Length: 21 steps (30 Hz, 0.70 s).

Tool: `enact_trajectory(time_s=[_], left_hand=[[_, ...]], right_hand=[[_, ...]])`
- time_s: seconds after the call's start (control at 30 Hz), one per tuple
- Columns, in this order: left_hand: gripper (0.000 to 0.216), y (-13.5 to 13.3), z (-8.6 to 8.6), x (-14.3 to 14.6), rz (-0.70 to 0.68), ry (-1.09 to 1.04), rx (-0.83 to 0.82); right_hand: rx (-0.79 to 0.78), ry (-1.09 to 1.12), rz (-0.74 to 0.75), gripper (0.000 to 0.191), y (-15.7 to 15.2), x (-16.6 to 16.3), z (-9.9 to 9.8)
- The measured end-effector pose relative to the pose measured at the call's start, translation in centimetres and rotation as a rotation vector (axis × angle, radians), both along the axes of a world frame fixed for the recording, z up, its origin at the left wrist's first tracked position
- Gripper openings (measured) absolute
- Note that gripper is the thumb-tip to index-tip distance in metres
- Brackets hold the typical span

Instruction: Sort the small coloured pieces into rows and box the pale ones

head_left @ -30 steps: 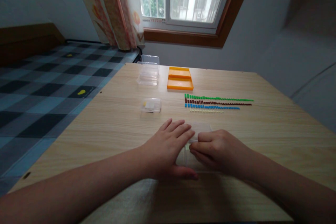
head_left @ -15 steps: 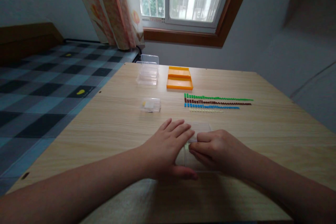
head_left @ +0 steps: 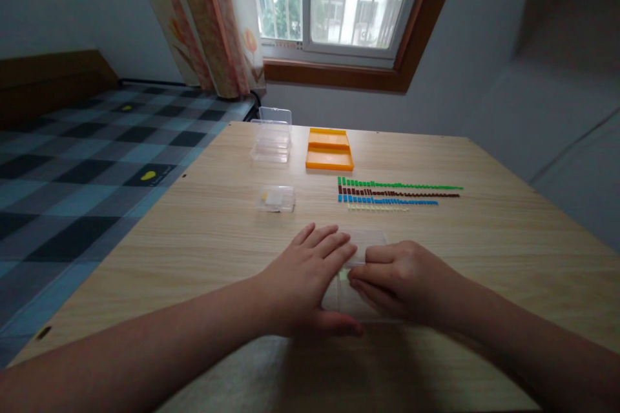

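Note:
A clear plastic box (head_left: 372,239) with its lid laid open rests on the table near me, partly covered by both hands. My left hand (head_left: 310,277) lies over its left side with the fingers outstretched and the thumb apart. Reaching in from the right, my right hand (head_left: 404,277) has its thumb and fingers pressed together low over the box. A small pale yellow-green bit (head_left: 344,274) shows by those fingertips; whether they grip it is hard to see. Beyond the hands run rows of small tiles: green (head_left: 368,183), dark brown (head_left: 368,192), blue (head_left: 363,199) and pale yellow (head_left: 372,208).
An open orange case (head_left: 330,156) stands at the back of the wooden table (head_left: 194,245). Left of it are open clear boxes (head_left: 271,142). A smaller clear box (head_left: 277,199) with white and yellow contents lies nearer. A bed with a checked cover (head_left: 87,206) adjoins the left.
The whole view has shifted slightly, so the table things sit a little lower. Both hands keep nearly the same place and pose over the clear box.

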<state>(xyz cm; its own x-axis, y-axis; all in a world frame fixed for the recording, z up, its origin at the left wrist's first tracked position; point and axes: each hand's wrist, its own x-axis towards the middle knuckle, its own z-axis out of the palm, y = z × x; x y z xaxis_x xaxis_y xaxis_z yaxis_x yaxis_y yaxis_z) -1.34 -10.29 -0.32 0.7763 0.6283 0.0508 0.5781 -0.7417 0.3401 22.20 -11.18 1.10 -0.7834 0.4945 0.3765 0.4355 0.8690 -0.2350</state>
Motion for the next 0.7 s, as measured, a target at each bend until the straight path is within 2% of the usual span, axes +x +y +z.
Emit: enact_trajectory(time_s=[0.1,0.2,0.27,0.37,0.47,0.7], left_hand=[[0.097,0.0,0.1,0.0,-0.002,-0.008,0.001],[0.095,0.1,0.2,0.0,-0.007,-0.013,-0.005],[0.095,0.1,0.2,0.0,-0.007,-0.012,-0.011],[0.098,0.1,0.4,0.0,-0.004,-0.008,-0.014],[0.102,0.1,0.5,0.0,0.003,0.011,-0.014],[0.102,0.1,0.7,0.0,0.001,0.021,-0.017]], right_hand=[[0.047,0.130,-0.024,0.022,1.2,0.9,0.8],[0.162,0.307,-0.163,0.020,3.5,2.3,0.5],[0.198,0.334,-0.274,0.025,5.1,3.1,-0.3],[0.137,0.203,-0.372,0.037,6.8,3.6,-2.0],[0.049,0.068,-0.398,0.045,7.6,3.4,-3.3],[-0.009,-0.025,-0.369,0.050,8.0,3.0,-4.1]])
